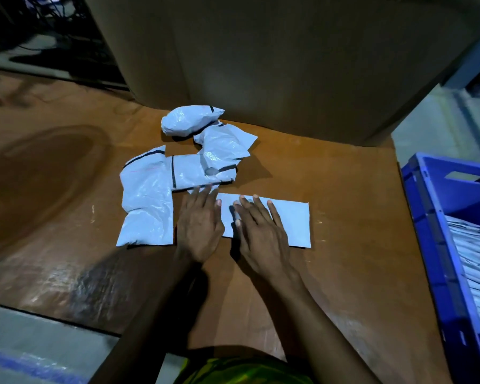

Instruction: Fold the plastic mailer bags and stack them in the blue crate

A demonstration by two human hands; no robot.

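Note:
A folded white mailer bag [294, 223] lies flat on the brown cardboard surface [330, 273] in front of me. My left hand [198, 223] presses its left end with straight fingers. My right hand [261, 231] lies flat on its middle, fingers spread. Several unfolded, crumpled white mailer bags [147, 198] lie to the left and behind, one bunched up [189, 120] near the big box. The blue crate [438, 217] stands at the right edge and holds a stack of folded white bags [477, 261].
A large brown cardboard box [275, 56] rises right behind the bags. The cardboard surface ends at the right beside the crate and at the lower left, where grey floor [39, 328] shows. Dark cables lie at the top left.

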